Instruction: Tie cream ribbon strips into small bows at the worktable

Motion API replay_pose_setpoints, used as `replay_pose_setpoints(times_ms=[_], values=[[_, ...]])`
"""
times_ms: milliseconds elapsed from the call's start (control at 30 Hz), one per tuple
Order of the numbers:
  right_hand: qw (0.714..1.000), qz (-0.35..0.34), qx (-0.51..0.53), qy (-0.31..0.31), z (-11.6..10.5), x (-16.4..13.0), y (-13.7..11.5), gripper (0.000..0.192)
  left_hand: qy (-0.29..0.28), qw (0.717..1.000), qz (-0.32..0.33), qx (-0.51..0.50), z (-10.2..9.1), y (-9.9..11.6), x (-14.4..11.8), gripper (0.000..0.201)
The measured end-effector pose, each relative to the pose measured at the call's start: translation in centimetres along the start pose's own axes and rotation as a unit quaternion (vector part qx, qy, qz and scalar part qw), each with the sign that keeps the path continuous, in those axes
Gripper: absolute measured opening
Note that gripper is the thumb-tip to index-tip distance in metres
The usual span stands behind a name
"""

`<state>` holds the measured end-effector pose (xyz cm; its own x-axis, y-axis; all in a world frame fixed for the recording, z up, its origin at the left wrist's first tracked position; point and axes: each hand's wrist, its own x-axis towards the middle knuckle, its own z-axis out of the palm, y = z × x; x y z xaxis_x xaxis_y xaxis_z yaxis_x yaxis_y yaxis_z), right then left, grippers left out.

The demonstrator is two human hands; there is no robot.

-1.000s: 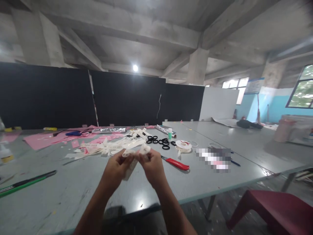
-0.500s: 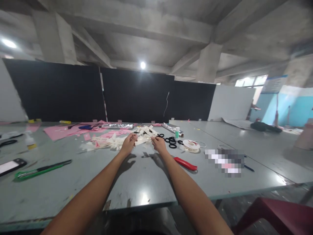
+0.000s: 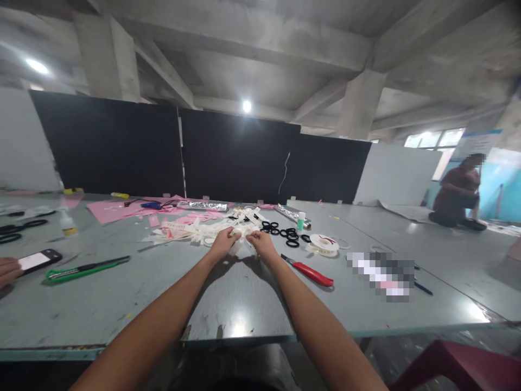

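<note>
Both bare forearms reach straight out and converge ahead of the body. The left hand [image 3: 223, 243] and the right hand [image 3: 262, 242] lie side by side, knuckles up, almost touching. The fingers [image 3: 234, 235] of each hand are curled inward toward the other hand; whether they pinch anything cannot be told.

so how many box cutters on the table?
2. A green box cutter lies at the left, beside a phone. A red box cutter lies just right of the right hand. The ribbon pile may hide more.
</note>
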<state>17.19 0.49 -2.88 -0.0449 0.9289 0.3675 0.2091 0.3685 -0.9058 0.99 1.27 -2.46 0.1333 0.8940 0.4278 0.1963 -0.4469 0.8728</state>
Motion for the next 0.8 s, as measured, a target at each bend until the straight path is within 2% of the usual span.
replay_pose_setpoints(times_ms=[100,200,400,533,700,800], values=[[1.000,-0.002,-0.006,-0.001,0.0,-0.1,0.0,0.025,0.023,0.999,0.022,0.000,0.0,-0.1,0.1,0.036],[1.000,-0.002,0.008,-0.004,0.0,-0.1,0.1,0.030,0.012,0.999,0.029,-0.019,0.1,0.0,0.0,0.038],[1.000,-0.018,0.017,0.010,-0.2,-0.1,0.1,0.034,-0.013,0.994,-0.019,-0.111,0.3,0.1,-0.1,0.049],[0.999,-0.007,0.027,0.020,-0.3,-0.2,-0.3,0.035,-0.028,0.994,-0.037,-0.098,0.4,-0.1,-0.1,0.051],[0.996,-0.015,0.011,0.092,-0.9,-0.1,-0.5,0.032,-0.075,0.995,-0.042,-0.051,0.5,-0.2,-0.2,0.041],[0.990,-0.007,0.004,0.143,-1.2,0.1,-0.4,0.028,-0.014,0.999,-0.028,-0.028,0.3,-0.3,0.0,0.035]])
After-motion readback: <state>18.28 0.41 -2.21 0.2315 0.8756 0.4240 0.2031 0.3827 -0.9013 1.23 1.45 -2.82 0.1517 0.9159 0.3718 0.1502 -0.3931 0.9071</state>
